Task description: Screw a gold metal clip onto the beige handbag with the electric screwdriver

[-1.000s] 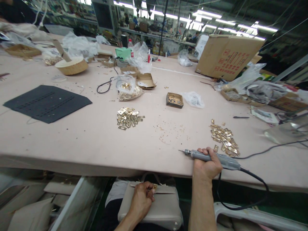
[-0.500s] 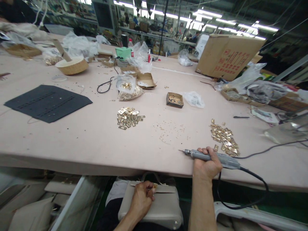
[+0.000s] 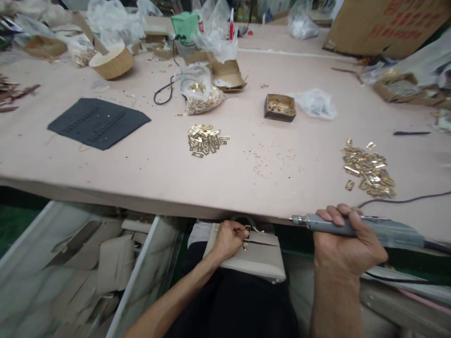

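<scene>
In my right hand (image 3: 347, 246) is a grey electric screwdriver (image 3: 396, 232), its thin bit pointing left above the table's front edge. A beige handbag (image 3: 255, 260) rests on my lap, its handle against the table edge. My left hand (image 3: 229, 240) pinches a small gold metal clasp plate (image 3: 248, 230) at the top of the bag; the fingertips partly hide it. Just below sits a gold turn lock (image 3: 244, 246) on the bag's front. On the table lie a pile of flat gold plates (image 3: 206, 141) and a pile of gold fittings (image 3: 368, 169).
Tiny screws (image 3: 271, 159) are scattered between the piles. Behind them stand a small box of screws (image 3: 280, 109) and a bag of fittings (image 3: 204, 101). A black sheet (image 3: 100, 122) lies left. Beige bag pieces fill a white bin (image 3: 141, 267) lower left.
My view has tilted down and come closer. The screwdriver in my right hand has moved nearer the table's front edge and the bag. My left hand stays at the bag's clasp.
</scene>
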A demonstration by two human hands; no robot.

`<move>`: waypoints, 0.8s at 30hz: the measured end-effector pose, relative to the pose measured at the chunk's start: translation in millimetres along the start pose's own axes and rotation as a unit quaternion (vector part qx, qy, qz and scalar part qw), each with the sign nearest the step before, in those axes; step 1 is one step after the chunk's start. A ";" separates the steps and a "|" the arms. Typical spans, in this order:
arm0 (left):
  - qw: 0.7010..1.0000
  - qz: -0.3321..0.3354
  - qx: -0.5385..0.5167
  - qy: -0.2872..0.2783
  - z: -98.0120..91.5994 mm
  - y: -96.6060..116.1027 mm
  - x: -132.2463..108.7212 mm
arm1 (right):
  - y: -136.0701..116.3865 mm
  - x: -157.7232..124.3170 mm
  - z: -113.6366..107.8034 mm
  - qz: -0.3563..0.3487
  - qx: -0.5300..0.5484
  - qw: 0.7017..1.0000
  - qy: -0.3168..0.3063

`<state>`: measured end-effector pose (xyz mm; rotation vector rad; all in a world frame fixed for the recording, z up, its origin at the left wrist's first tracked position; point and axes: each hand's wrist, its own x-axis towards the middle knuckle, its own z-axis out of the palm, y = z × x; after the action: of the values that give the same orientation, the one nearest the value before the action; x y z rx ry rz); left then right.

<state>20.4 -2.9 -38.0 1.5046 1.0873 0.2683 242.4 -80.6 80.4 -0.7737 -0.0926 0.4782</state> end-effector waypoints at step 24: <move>0.983 -0.149 -0.103 0.009 5.9 -24.8 7.9 | 81.9 -90.5 -14.3 -0.021 -0.171 0.977 -0.129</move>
<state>17.1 -4.3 -64.4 1.1404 1.2428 0.1782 134.4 -80.1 22.0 -1.0413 -0.4416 0.5270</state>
